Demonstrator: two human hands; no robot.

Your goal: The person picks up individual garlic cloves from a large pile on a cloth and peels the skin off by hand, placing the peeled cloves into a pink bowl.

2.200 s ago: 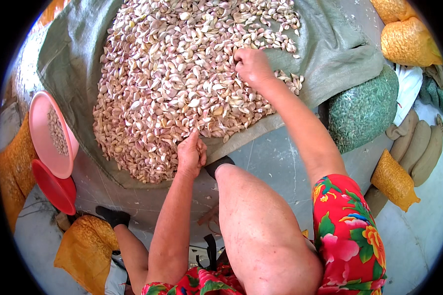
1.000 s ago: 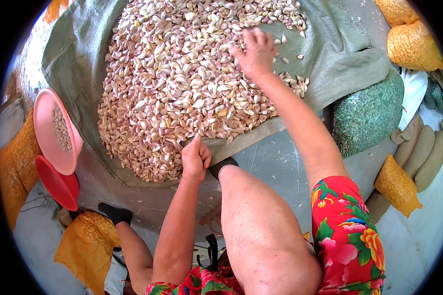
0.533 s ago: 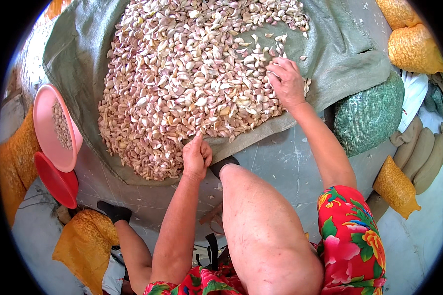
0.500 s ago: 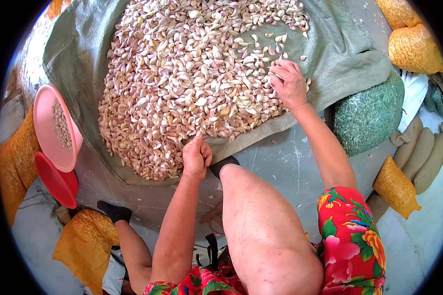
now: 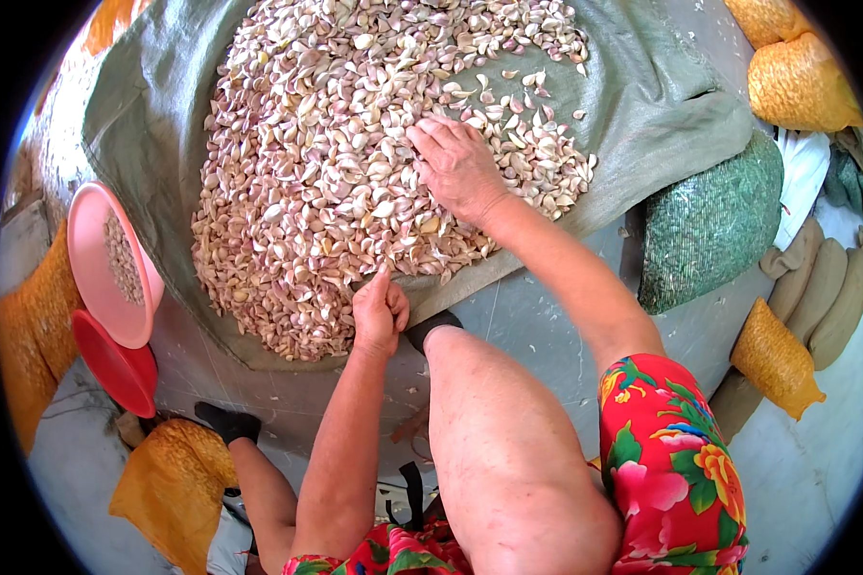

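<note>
Near cloth's (image 5: 700, 125) right edge: right hand (image 5: 458, 168) flat, open on garlic cloves (image 5: 307, 182), raking. At near edge: left hand (image 5: 379, 311) pinched (contents hidden), pinning cloth.

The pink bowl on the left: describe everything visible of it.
The pink bowl is round, shallow and looks like plastic. It stands tilted on its side by the left edge of the grey-green cloth, its inside facing the camera, with a small heap of pale cloves inside. It overlaps a red bowl below it. Neither hand touches it.
</note>
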